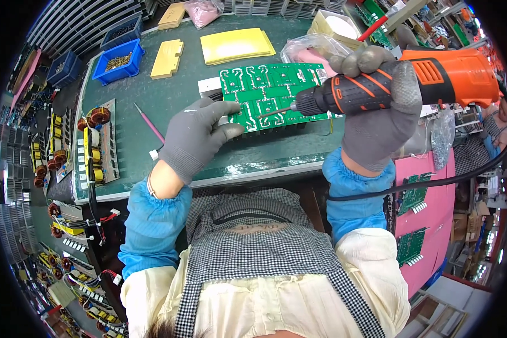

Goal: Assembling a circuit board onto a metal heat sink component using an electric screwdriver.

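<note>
My right hand (384,107), in a grey glove, is wrapped round an orange and black power screwdriver (355,90). The tool lies nearly level, its long bit reaching left over a green circuit board (276,84). Near the board's left end the bit's tip appears close to the surface; whether it touches a screw is too small to tell. My gloved left hand (200,135) grips the board's left edge between thumb and fingers. A white block (210,86) sticks out at the board's far left corner. Parts under the board are mostly hidden.
On the green bench (174,96) stand a blue bin (118,62) of small metal parts, yellow sheets (236,46) and a pink-handled pointed tool (149,122). Assembled boards (98,146) line the left side. The screwdriver's black cable (434,181) hangs at the right, over a pink surface (428,225).
</note>
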A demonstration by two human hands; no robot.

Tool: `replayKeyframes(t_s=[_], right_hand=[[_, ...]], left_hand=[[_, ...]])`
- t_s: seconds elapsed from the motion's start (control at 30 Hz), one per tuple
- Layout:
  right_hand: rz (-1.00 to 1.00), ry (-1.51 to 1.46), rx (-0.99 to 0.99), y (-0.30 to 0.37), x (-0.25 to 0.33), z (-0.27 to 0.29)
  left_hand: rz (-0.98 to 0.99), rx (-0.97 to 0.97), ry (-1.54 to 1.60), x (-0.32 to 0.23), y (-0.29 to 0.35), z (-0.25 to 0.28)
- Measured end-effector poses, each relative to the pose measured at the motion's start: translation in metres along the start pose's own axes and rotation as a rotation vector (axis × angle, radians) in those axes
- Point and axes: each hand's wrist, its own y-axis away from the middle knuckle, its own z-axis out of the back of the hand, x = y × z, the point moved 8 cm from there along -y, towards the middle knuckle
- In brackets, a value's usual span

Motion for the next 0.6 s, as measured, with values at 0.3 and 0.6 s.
replayKeyframes(t_s=[0.3, 0.6], right_hand=[[0.005, 0.054, 0.111, -0.013, -0.008, -0.030], [-0.157, 0.218, 0.442, -0.030, -0.032, -0.081]], left_hand=[[-0.006, 0.006, 0.064, 0.005, 0.000, 0.001], [0.247, -0.118, 1.018, 0.055, 0.005, 0.003]])
